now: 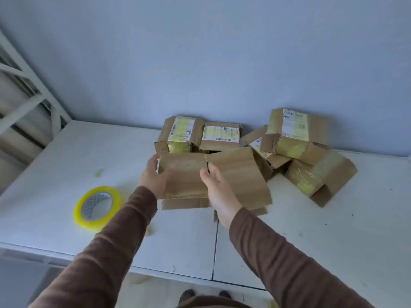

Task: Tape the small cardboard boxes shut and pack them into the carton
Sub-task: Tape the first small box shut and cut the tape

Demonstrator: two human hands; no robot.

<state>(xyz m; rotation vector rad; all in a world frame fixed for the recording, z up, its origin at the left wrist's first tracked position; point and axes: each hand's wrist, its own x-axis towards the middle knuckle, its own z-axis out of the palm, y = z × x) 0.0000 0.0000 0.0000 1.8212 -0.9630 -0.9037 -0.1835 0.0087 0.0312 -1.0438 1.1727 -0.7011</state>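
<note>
Bench (66, 165): white, against a blue wall; carries all the stock.
Pile of small cardboard boxes (295, 138): by the wall, several with yellow tape and labels.
Box in hand (184, 174): middle of the bench, flaps apparently loose. Advice: press flaps flush and hold them before reaching for tape.
Tape roll (97, 207): yellow, lying left, untouched.
Left hand (153, 176): fingers curled round the box's left edge.
Right hand (216, 187): fingers gripping the flap seam.
</note>
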